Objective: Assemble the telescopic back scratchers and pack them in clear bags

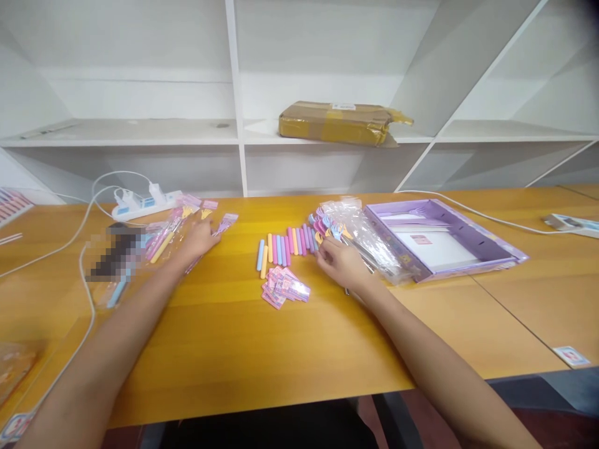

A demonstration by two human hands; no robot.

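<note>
My left hand [200,240] is at the left, its fingers closed on a slim clear packet with a pink-purple card top [228,222]. Beside it lie similar clear packets [161,246] holding coloured sticks and yellow pieces. My right hand [342,260] is closed at the edge of a pile of blue, pink and yellow shaped heads [327,227] on metal rods; whatever its fingertips pinch is hidden. Between the hands, several pastel tubes [281,251] stand in a row of blue, yellow, pink and purple. Nearer to me lies a loose heap of small pink printed cards [283,288].
Clear plastic bags [374,231] lie against a purple open box [505,259] at the right. A power strip [147,209] with white cables sits back left; another strip [573,224] is far right. White shelving behind holds a taped carton [334,123].
</note>
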